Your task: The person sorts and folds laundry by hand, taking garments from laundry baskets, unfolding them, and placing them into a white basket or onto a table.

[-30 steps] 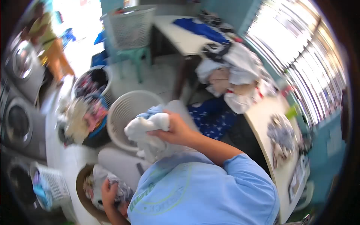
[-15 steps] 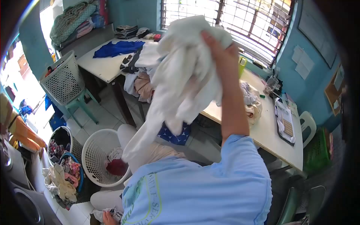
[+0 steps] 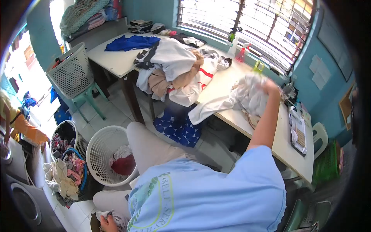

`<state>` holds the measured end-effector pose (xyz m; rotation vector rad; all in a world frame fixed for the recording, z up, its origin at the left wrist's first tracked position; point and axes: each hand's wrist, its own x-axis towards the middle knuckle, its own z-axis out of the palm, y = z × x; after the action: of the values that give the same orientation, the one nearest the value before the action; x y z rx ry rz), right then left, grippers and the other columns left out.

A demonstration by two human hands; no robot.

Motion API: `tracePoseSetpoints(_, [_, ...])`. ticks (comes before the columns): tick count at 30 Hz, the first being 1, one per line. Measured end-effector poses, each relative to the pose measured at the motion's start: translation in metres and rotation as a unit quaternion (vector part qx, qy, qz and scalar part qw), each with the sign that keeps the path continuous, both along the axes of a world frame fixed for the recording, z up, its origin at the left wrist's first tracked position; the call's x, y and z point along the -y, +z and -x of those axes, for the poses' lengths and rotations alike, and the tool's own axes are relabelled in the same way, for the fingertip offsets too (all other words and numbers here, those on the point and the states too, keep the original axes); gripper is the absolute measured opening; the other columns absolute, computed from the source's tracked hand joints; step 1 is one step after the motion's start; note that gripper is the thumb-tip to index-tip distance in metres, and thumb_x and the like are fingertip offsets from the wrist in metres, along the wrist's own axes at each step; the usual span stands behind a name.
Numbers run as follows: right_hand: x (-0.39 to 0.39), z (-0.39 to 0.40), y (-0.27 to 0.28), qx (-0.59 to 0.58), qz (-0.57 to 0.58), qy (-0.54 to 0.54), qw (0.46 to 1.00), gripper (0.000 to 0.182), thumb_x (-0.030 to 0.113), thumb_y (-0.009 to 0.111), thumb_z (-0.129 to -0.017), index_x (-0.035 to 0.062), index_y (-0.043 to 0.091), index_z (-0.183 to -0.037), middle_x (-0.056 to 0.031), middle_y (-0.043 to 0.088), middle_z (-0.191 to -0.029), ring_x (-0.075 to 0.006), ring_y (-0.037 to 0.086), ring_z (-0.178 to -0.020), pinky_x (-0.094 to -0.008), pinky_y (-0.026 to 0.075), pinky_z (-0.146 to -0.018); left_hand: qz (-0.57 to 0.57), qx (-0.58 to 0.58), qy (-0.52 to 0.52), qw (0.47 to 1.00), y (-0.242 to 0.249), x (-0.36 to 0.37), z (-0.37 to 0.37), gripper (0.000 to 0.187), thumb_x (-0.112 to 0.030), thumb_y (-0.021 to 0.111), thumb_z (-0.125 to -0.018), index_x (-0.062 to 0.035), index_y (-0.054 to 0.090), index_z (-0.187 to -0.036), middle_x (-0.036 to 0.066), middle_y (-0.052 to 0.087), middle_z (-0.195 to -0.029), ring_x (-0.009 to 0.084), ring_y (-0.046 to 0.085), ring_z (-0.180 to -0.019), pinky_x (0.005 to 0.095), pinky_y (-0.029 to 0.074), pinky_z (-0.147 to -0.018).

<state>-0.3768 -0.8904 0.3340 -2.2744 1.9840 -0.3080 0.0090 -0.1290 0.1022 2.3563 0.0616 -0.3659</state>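
My right hand (image 3: 272,88) is out over the far side of the long table, slightly blurred, with its fingers on a bunched white garment (image 3: 247,96). One long white end of that garment trails left over the table's front edge. Low in the view, by my left thigh, my left hand (image 3: 109,224) is closed on a crumpled grey-white cloth (image 3: 119,220). A large pile of clothes, with a white garment (image 3: 174,56) on top and tan and red-striped pieces beneath, lies on the table left of my right hand.
A white basket (image 3: 94,149) with red and white clothes stands by my legs, near other full laundry baskets (image 3: 79,141). A blue cloth (image 3: 131,43) lies on the white table (image 3: 110,67). A clipboard (image 3: 297,131) and spray bottle (image 3: 241,55) are on the right-hand table.
My right hand has carried the white garment from high in front of me, down and right onto the table. The pile behind it is uncovered. My left hand stays low with its cloth.
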Motion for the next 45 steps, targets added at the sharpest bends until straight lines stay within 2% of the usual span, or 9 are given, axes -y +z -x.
tracePoseSetpoints(6, [-0.078, -0.074, 0.02, -0.094, 0.204, -0.271, 0.936, 0.077, 0.07, 0.056, -0.074, 0.0103, 0.058, -0.123, -0.0165, 0.049, -0.134, -0.0401, 0.042, -0.126, -0.0714, 0.018, -0.097, 0.12, 0.106, 0.112, 0.981, 0.072, 0.008, 0.014, 0.036, -0.031, 0.058, -0.089, -0.0033, 0.06, -0.112, 0.02, 0.061, -0.097, 0.0195, 0.053, -0.079, 0.0329, 0.043, -0.073])
tracePoseSetpoints(10, [-0.168, -0.187, 0.068, 0.05, 0.427, 0.118, 0.895, 0.045, 0.047, 0.055, -0.087, 0.0104, 0.067, -0.109, -0.0183, 0.057, -0.122, -0.0286, 0.046, -0.124, -0.0578, 0.029, -0.101, 0.338, 0.268, 0.165, 0.887, 0.09, 0.036, 0.024, 0.039, -0.006, 0.051, -0.09, 0.0065, 0.043, -0.126, 0.013, 0.058, -0.108, 0.0229, 0.057, -0.093, 0.0309, 0.045, -0.086])
tracePoseSetpoints(15, [-0.313, -0.341, 0.023, 0.14, 0.048, 0.782, 0.605, 0.078, 0.026, 0.078, -0.071, 0.0079, 0.042, -0.137, -0.0223, 0.037, -0.141, -0.0376, 0.04, -0.127, -0.0429, 0.033, -0.102, 0.452, 0.25, 0.079, 0.852, 0.154, 0.086, 0.026, 0.046, -0.006, 0.05, -0.089, 0.0044, 0.038, -0.132, 0.014, 0.055, -0.117, 0.0202, 0.055, -0.102, 0.033, 0.043, -0.091])
tracePoseSetpoints(17, [-0.371, -0.373, -0.026, 0.133, -0.253, 0.825, 0.487, 0.093, 0.025, 0.08, -0.068, 0.009, 0.029, -0.144, -0.0195, 0.015, -0.151, -0.0336, 0.016, -0.14, -0.0393, 0.026, -0.108, 0.472, 0.247, 0.002, 0.846, 0.155, 0.093, 0.011, 0.039, -0.01, 0.05, -0.091, 0.0025, 0.042, -0.127, 0.013, 0.055, -0.115, 0.0192, 0.054, -0.102, 0.033, 0.043, -0.092])
tracePoseSetpoints(20, [-0.436, -0.407, -0.108, 0.231, -0.303, 0.86, 0.339, 0.064, 0.018, 0.069, -0.082, 0.0094, 0.038, -0.138, -0.0193, 0.042, -0.136, -0.0299, 0.049, -0.118, -0.0382, 0.039, -0.097, 0.48, 0.254, -0.058, 0.838, 0.166, 0.107, 0.0, 0.029, -0.012, 0.053, -0.091, 0.0024, 0.048, -0.115, 0.009, 0.059, -0.105, 0.0141, 0.055, -0.096, 0.0287, 0.044, -0.087])
tracePoseSetpoints(24, [-0.463, -0.424, -0.104, 0.208, -0.594, 0.702, 0.334, 0.027, 0.013, 0.047, -0.096, 0.0039, 0.052, -0.121, -0.0002, 0.061, -0.096, -0.0048, 0.052, -0.089, -0.0227, 0.044, -0.082, 0.472, 0.268, 0.073, 0.837, 0.172, 0.09, -0.005, 0.029, -0.015, 0.051, -0.093, 0.0009, 0.049, -0.117, 0.009, 0.059, -0.107, 0.0142, 0.056, -0.096, 0.0278, 0.045, -0.086])
tracePoseSetpoints(29, [-0.454, -0.457, -0.066, 0.248, -0.578, 0.701, 0.336, 0.021, 0.012, 0.046, -0.097, 0.0005, 0.057, -0.11, 0.001, 0.062, -0.092, -0.0041, 0.054, -0.082, -0.0217, 0.046, -0.073, 0.469, 0.266, 0.129, 0.832, 0.17, 0.048, -0.015, 0.026, -0.025, 0.056, -0.094, -0.0002, 0.06, -0.096, 0.001, 0.06, -0.079, 0.0048, 0.048, -0.058, 0.02, 0.039, -0.047])
tracePoseSetpoints(36, [-0.437, -0.484, -0.021, 0.27, -0.524, 0.715, 0.377, 0.023, 0.018, 0.043, -0.099, 0.0039, 0.059, -0.108, -0.0001, 0.062, -0.095, -0.0042, 0.056, -0.085, -0.0219, 0.049, -0.077, 0.417, 0.233, 0.198, 0.856, 0.142, 0.014, -0.025, 0.025, -0.026, 0.056, -0.094, -0.0018, 0.061, -0.1, 0.0, 0.06, -0.079, 0.0048, 0.046, -0.055, 0.0198, 0.04, -0.048])
tracePoseSetpoints(45, [-0.42, -0.493, 0.066, 0.4, -0.572, 0.626, 0.347, 0.038, 0.04, 0.05, -0.095, 0.0048, 0.059, -0.108, -0.0046, 0.065, -0.096, -0.0094, 0.062, -0.084, -0.0248, 0.052, -0.072, 0.147, -0.022, -0.198, 0.969, 0.0, 0.039, -0.046, 0.059, -0.01, 0.076, -0.068, -0.0064, 0.053, -0.123, 0.004, 0.064, -0.097, 0.0125, 0.06, -0.076, 0.0257, 0.05, -0.066])
